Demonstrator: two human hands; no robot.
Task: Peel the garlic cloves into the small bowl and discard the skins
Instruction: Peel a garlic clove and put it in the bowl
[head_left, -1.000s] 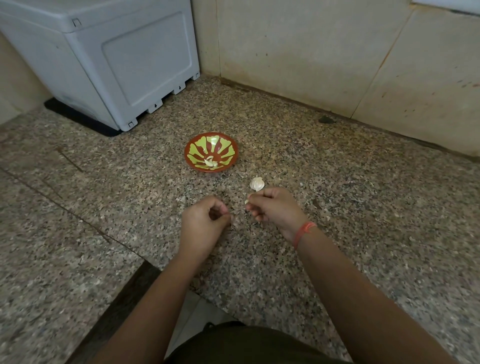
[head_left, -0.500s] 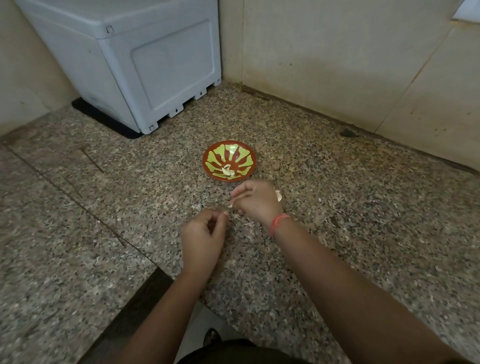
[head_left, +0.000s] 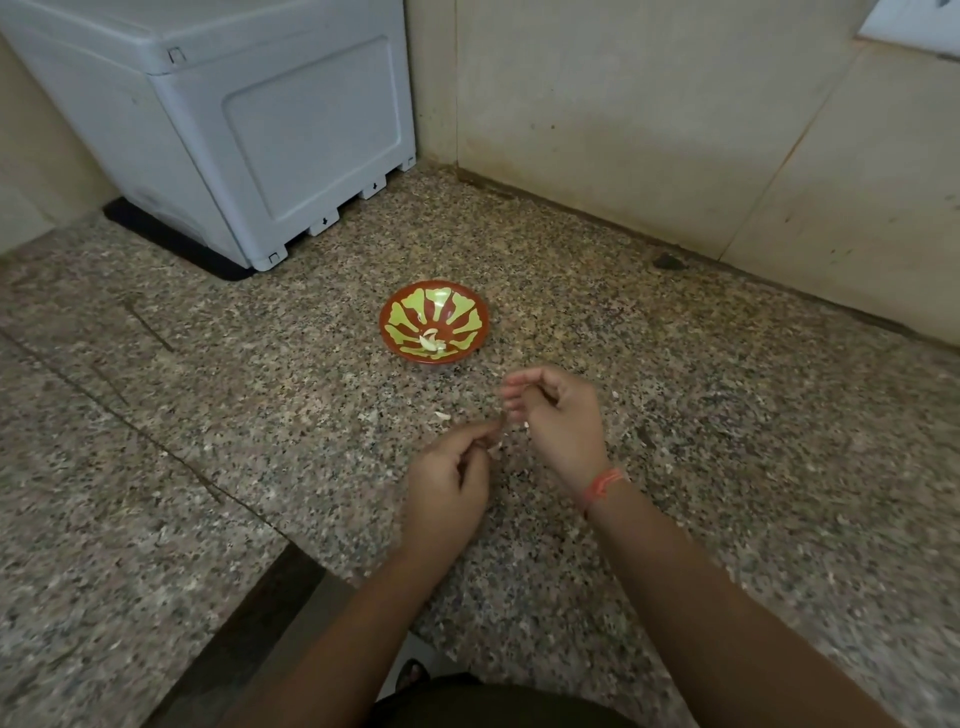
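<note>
Granite (head_left: 727, 467) holds bowl (head_left: 388, 332) of cloves (head_left: 430, 343); left grip (head_left: 452, 483) pinches perhaps skin (head_left: 494, 448); right grip (head_left: 558, 415) unclear.

Forearms (head_left: 332, 639) bare. Orange-red thread band (head_left: 602, 483) tied at wrist of right hand (head_left: 558, 415). Dark olive garment (head_left: 493, 701) at lower edge.

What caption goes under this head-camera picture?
Left hand and right hand close together near a small bowl of garlic cloves.

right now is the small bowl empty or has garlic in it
Not empty: the small bowl holds a few pale garlic cloves near its bottom.
</note>
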